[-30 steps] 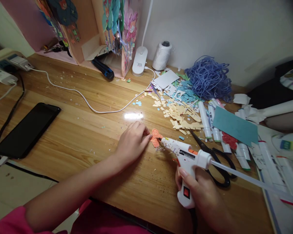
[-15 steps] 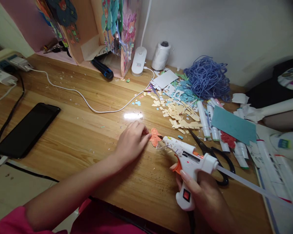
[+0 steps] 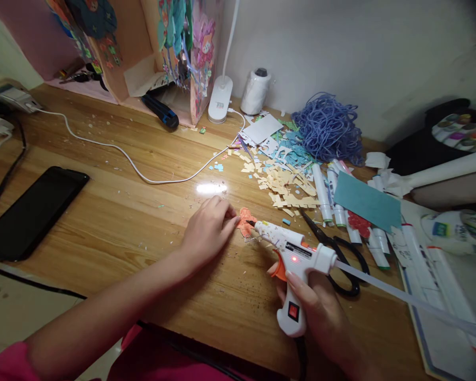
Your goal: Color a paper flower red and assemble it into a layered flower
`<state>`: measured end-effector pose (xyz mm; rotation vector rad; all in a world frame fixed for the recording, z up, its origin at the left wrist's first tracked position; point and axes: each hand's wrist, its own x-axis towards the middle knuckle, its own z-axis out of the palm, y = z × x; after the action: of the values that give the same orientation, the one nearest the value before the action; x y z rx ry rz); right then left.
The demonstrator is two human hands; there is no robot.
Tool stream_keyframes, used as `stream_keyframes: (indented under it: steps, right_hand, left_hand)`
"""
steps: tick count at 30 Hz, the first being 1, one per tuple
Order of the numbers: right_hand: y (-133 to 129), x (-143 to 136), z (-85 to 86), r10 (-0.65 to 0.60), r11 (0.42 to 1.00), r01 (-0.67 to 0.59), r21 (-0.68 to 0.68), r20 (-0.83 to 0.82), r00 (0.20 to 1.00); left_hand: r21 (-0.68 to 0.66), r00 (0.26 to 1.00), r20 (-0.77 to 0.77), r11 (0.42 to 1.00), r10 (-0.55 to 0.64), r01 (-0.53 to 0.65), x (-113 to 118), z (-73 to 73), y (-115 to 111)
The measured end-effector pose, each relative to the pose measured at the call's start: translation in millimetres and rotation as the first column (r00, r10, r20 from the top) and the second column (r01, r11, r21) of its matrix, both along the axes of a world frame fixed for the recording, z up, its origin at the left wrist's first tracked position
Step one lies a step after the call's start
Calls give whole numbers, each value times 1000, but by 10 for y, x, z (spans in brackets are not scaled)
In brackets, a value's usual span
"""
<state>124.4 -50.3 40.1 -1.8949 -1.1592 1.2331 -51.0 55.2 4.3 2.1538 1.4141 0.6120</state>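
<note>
My left hand (image 3: 210,227) pinches the left edge of a small orange paper cutout (image 3: 246,222) just above the wooden table. My right hand (image 3: 321,301) is wrapped round the handle of a white glue gun (image 3: 297,259), with fingers by its orange trigger. The gun's dark nozzle tip lies over the middle of the cutout; whether it touches cannot be made out. A glue stick (image 3: 404,296) juts from the gun's back end. Black scissors (image 3: 341,254) lie behind the gun, partly hidden by it.
Paper scraps (image 3: 285,180), blue cord (image 3: 329,127), markers (image 3: 321,193) and a teal card (image 3: 367,201) lie at the back right. A phone (image 3: 35,211) rests at left. A box cutter (image 3: 161,111), lamp base (image 3: 221,100) and thread spool (image 3: 256,91) stand or lie behind.
The view has shifted slightly, moving everything a little left. The nozzle tip has gone from the cutout's right edge to over its middle.
</note>
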Motion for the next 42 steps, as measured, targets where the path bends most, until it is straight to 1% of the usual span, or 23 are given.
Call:
stream_keyframes:
  steps: [6,12,15,18,21,23,25,29,32,36,42]
  right_hand:
    - [23,-30,25,-17,1000,17,-2,-46,999]
    - [29,-2,40,18,1000,-19,14,48,999]
    - [16,51,16,45,999,-47,21,92,995]
    - [-24,114,-38,94,992,-104,76,123,988]
    - [-66,153,-78,109,985,-123,123,118,987]
    - [-75,156,-79,109,985,-122,123,111,988]
    - [-63,144,-64,106,986,-122,117,137,985]
    - [-4,92,-30,94,992,-108,69,179,979]
    - [25,45,-7,66,996,-75,54,152,986]
    - [29,1,23,-3,998,-4,57,137,991]
    - [40,-8,29,10,1000,-12,18,91,996]
  left_hand:
    - [11,1000,-6,1000,-1,2,-5,-8,0]
    - [9,1000,-1,1000,-3,3,0,-6,0]
    - [1,1000,-3,1000,-1,1,-2,1,3]
    - [-6,1000,-5,1000,-4,4,-7,3,4]
    - [-3,1000,-4,1000,-1,1,-7,3,3]
    - [-5,1000,-3,1000,2,-2,-5,4,2]
    - [-6,1000,-5,1000,3,-3,-2,6,1]
    - [-12,1000,-17,1000,1,-1,2,9,0]
    - [-10,1000,-17,1000,5,-6,1,11,-1]
    - [-10,1000,-6,1000,2,-2,-3,15,-3]
    - [-17,1000,2,1000,9,-9,6,13,0]
